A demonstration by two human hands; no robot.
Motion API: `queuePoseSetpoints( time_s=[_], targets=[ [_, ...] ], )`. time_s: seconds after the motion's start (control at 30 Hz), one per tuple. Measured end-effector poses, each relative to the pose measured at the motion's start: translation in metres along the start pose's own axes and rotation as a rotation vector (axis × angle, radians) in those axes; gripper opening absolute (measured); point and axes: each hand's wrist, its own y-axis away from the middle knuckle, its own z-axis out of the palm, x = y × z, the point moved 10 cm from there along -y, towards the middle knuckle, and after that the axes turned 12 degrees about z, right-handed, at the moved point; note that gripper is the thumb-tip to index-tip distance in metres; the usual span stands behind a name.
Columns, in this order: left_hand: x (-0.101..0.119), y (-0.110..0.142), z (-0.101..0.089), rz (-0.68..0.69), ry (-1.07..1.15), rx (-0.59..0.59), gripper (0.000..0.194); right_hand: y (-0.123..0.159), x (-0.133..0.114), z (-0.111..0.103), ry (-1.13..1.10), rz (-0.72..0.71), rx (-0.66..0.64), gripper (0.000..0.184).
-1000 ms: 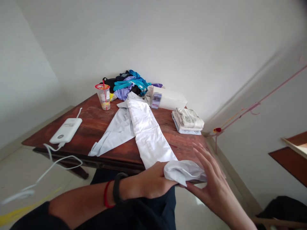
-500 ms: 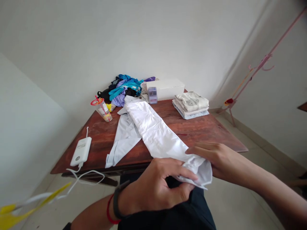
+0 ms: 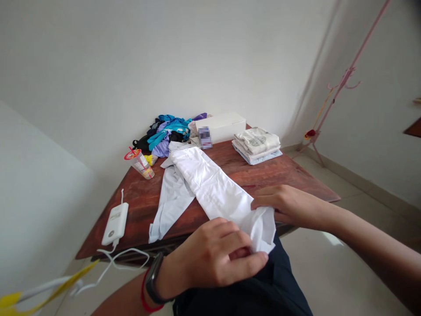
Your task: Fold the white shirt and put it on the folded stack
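A white long-sleeved shirt lies in a long narrow strip across the table, its near end hanging past the front edge. One sleeve spreads out to the left, partly under the strip. At the near end, the fingers of my left hand are closed on the left side of the cloth, thumb along the bottom edge. My right hand holds the right side of the same end, its fingertips partly hidden by the fabric. Between both hands the end gapes slightly, showing its inner layer.
The wooden table carries a folded clothes stack, a white box, a heap of crumpled clothes, a plastic cup and a white power bank with a cable. A pink stand is at right.
The view has shifted slightly. My left fingers have moved from pinching over the top of the shirt's end to its left side; the end now looks less bunched and hangs flatter.
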Motion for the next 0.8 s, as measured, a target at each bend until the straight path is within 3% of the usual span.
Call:
queuePoseSetpoints(
  time_s=[0.2, 0.33, 0.43, 0.57, 0.8],
  targets=[
    [-0.004, -0.003, -0.021, 0.100, -0.069, 0.142, 0.023, -0.010, -0.001, -0.005, -0.050, -0.010, -0.052, 0.028],
    [-0.009, -0.002, -0.022, 0.129, -0.025, 0.171, 0.023, -0.013, -0.009, -0.008, -0.077, -0.042, -0.079, 0.031],
    [-0.007, 0.001, -0.017, 0.119, -0.041, 0.158, 0.025, -0.015, -0.016, -0.006, -0.140, -0.060, -0.152, 0.030],
    [0.001, 0.008, -0.007, 0.115, -0.057, 0.151, 0.025, -0.015, -0.022, 0.005, -0.291, -0.075, -0.346, 0.029],
    [0.014, 0.014, 0.017, 0.213, -0.031, 0.028, 0.017, -0.015, 0.002, 0.031, -0.296, 0.012, -0.467, 0.020]
  ],
)
